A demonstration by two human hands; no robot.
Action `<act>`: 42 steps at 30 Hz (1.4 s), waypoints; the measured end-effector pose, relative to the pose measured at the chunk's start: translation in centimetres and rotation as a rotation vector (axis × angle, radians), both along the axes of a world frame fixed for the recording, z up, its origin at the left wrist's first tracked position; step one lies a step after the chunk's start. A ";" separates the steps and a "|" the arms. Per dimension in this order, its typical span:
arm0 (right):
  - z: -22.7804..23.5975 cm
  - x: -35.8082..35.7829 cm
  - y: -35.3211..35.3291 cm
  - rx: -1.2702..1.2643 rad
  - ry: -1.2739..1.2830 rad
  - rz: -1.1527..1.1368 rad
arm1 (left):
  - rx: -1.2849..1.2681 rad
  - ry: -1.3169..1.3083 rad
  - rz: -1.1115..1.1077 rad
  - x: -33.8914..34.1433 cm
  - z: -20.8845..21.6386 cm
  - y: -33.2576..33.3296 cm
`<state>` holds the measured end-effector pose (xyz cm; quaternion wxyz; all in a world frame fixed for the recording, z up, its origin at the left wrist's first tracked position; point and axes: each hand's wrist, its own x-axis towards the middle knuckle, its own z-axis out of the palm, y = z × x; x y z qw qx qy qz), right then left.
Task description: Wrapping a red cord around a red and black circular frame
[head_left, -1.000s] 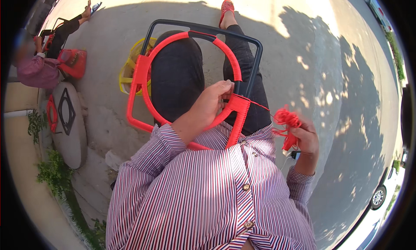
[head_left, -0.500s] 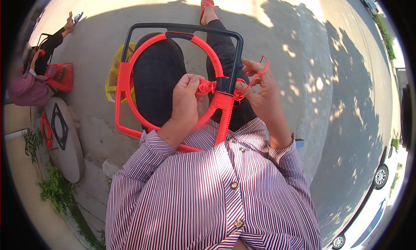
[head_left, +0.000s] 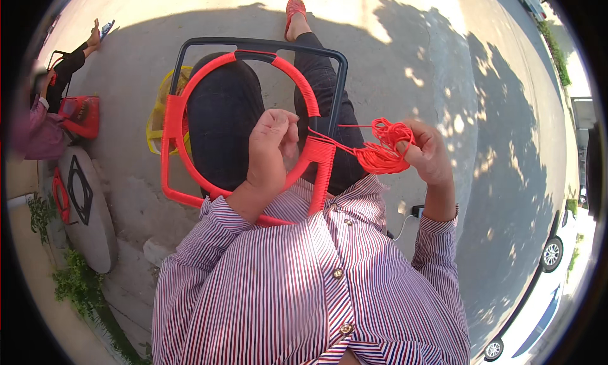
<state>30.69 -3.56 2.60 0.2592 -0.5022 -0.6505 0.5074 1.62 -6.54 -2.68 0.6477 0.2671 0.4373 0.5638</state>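
A black frame [head_left: 344,89] with a round ring inside it rests on my lap, much of it wrapped in red cord. The wrapping [head_left: 320,152] on its right side ends below a bare black stretch. From there, red strands run right to a loose bundle of red cord [head_left: 384,155]. My right hand [head_left: 432,155] is closed on that bundle, out beyond the frame's right side. My left hand [head_left: 271,151] is over the ring's opening with its fingers curled in, and nothing shows in them.
At my left knee is a yellow basket [head_left: 154,127]. Farther left, a stone slab [head_left: 101,232] carries a black frame [head_left: 80,191] and a red one [head_left: 61,195]. Another person [head_left: 44,134] sits beside a red bag [head_left: 82,115]. A white car [head_left: 532,320] stands far right.
The cord bundle has gone from my left hand, through the frame, to my right hand. My right hand has moved outward to the right, drawing the strands out.
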 end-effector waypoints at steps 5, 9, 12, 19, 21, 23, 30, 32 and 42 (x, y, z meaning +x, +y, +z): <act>-0.5 6.3 -1.6 -0.069 1.195 -0.402 | -0.227 -0.070 -0.124 0.1 0.5 0.6; -3.3 17.4 -1.2 0.031 1.528 -0.441 | -0.249 -0.166 -0.218 0.3 0.6 0.9; -6.3 18.4 -1.3 0.023 1.581 -0.511 | -0.235 -0.255 -0.273 0.5 0.6 1.0; -6.6 -2.2 -2.6 -0.381 0.734 -0.406 | -0.178 -0.323 -0.255 0.6 0.8 0.8; -6.8 -6.0 -3.2 -0.437 0.527 -0.137 | -0.196 -0.335 -0.270 0.4 0.2 0.8; -6.2 -5.5 -2.9 -0.381 0.412 -0.111 | -0.202 -0.347 -0.275 0.3 0.1 1.0; -4.7 3.7 -4.4 -0.199 0.626 -0.577 | -0.263 -0.330 -0.308 0.8 0.7 1.1; -4.3 4.4 -5.1 -0.128 0.583 -0.624 | -0.268 -0.309 -0.332 0.4 0.2 1.3; -11.2 3.6 -8.1 -0.300 0.448 -0.580 | -0.288 -0.332 -0.340 -0.5 0.1 1.7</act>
